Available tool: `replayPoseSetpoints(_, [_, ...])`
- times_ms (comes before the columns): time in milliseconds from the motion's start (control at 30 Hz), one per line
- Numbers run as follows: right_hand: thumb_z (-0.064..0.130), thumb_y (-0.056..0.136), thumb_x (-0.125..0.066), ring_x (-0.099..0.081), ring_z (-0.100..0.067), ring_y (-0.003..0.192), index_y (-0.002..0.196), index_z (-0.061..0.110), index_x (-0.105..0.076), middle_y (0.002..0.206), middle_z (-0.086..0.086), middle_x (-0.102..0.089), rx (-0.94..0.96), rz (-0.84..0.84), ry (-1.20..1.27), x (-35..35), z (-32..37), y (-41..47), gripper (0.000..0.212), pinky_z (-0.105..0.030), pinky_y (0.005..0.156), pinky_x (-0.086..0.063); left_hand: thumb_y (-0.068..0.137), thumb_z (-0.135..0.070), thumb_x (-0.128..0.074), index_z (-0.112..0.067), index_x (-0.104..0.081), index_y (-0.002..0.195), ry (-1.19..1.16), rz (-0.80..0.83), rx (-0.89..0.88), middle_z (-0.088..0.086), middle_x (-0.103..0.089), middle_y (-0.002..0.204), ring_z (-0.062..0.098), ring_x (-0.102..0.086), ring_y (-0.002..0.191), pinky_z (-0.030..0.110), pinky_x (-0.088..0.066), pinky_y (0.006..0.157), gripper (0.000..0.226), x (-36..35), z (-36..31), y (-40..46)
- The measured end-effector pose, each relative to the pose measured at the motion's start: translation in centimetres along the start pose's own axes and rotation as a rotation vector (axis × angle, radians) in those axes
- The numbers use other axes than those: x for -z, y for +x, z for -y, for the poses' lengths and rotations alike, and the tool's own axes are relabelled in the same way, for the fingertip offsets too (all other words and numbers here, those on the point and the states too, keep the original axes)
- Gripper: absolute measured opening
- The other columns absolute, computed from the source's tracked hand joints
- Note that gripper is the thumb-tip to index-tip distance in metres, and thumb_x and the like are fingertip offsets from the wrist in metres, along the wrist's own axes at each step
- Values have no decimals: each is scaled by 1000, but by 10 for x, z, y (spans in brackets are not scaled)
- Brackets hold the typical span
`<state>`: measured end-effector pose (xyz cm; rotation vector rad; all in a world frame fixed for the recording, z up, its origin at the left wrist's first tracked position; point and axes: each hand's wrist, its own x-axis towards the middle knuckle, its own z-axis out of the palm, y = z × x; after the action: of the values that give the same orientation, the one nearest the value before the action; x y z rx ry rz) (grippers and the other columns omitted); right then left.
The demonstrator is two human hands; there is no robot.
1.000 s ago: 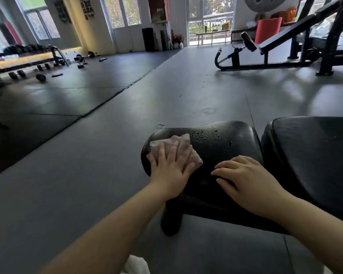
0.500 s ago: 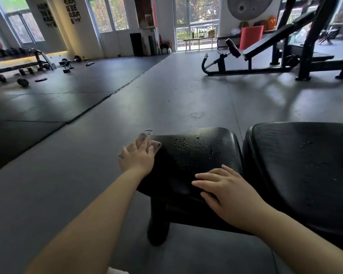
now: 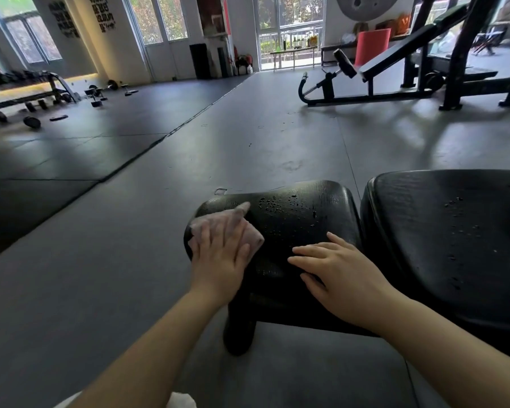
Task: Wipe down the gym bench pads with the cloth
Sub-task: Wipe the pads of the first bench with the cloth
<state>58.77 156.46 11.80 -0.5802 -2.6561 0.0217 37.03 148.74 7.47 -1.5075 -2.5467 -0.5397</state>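
The pink cloth [image 3: 230,228] lies on the left end of the smaller bench pad [image 3: 292,225], under the flat, straight-fingered left hand [image 3: 218,260]. The right hand [image 3: 336,272] rests open-fingered near the pad's front edge. Droplets [image 3: 280,203] bead toward its far edge.

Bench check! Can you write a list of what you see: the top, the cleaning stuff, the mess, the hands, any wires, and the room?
Surface: small pad black, water drops on its far part; big pad to its right, a few drops.
Job's things: pink cloth flat on the small pad's left end.
Clutter: nothing seen on the pads.
Hands: left hand presses the cloth with straight fingers; right hand rests flat on the small pad.
Cables: nothing seen.
Surroundings: grey floor, dumbbells far left, incline bench far right, windows behind.
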Motion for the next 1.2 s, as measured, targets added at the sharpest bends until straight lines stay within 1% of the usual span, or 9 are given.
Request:
replayPoseSetpoints(200, [17, 77, -55, -69, -17, 95, 97, 17, -75, 114, -3, -69, -53, -62, 80, -2, -1, -4, 29, -41, 95, -43, 95, -52, -5, -38, -4, 149, -90, 88, 294, 5, 8, 159, 32, 14, 143, 52, 8, 114, 56, 11, -55, -5])
replayPoseSetpoints(300, [6, 79, -60, -67, -23, 100, 103, 11, -73, 120, -8, -66, -144, -111, 151, 2, -4, -3, 28, -30, 94, -39, 69, -57, 15, -37, -9, 149, -123, 106, 121, 5, 9, 158, 32, 15, 144, 52, 11, 112, 86, 5, -86, -25])
replayPoseSetpoints(433, [-2, 80, -62, -63, -27, 107, 108, 6, -70, 124, -10, -63, -266, -185, 195, 9, -7, 3, 29, -31, 97, -42, 87, -45, -17, -30, -48, 137, -51, 64, -147, 9, -34, 150, 43, -26, 138, 63, -12, 107, 60, 7, -105, -39])
replayPoseSetpoints(600, [-6, 81, -58, -58, -32, 112, 112, 2, -67, 124, -11, -62, -350, -231, 159, 14, 0, 6, 33, -30, 99, -35, 79, -55, 1, -38, -6, 149, -94, 238, -392, -6, 9, 159, 26, 18, 143, 48, 21, 108, 73, 17, -101, -43])
replayPoseSetpoints(667, [-5, 83, -57, -55, -30, 116, 116, 3, -66, 128, -11, -59, -370, -213, 156, 15, 7, 3, 35, -29, 99, -35, 86, -50, -10, -37, -7, 149, -173, 336, -472, -3, 9, 159, 22, 15, 144, 43, 13, 114, 65, 30, -86, -36])
replayPoseSetpoints(767, [-5, 83, -52, -57, -30, 115, 116, 1, -65, 127, -14, -59, -358, -221, 117, 7, 25, 0, 36, -27, 99, -36, 87, -35, -31, -26, -30, 146, -398, 282, -448, 5, -16, 156, 20, -10, 144, 26, -4, 115, 60, 46, -57, -28])
replayPoseSetpoints(900, [17, 79, -43, -63, -38, 106, 108, -5, -68, 113, -23, -65, -375, -133, -135, -15, 50, 12, 45, -44, 94, -46, 80, -22, -45, -13, -53, 130, -284, 66, -345, 12, -45, 139, 30, -39, 129, 36, -25, 110, 51, 44, -28, -15])
replayPoseSetpoints(1033, [45, 80, -32, -58, -46, 109, 111, 8, -69, 115, -19, -66, -552, 106, -220, -26, 76, 41, 61, -56, 89, -47, 71, -23, -52, -15, -61, 120, -178, 24, -358, 14, -57, 126, 34, -52, 117, 46, -41, 99, 51, 42, -18, -10])
replayPoseSetpoints(1200, [51, 82, -30, -54, -51, 112, 120, 19, -66, 119, -14, -65, -570, 236, -249, -29, 66, 44, 62, -64, 88, -43, 81, -35, -63, -24, -40, 141, -84, 166, -411, 4, -35, 147, 23, -28, 137, 38, -24, 114, 65, 41, -7, -8])
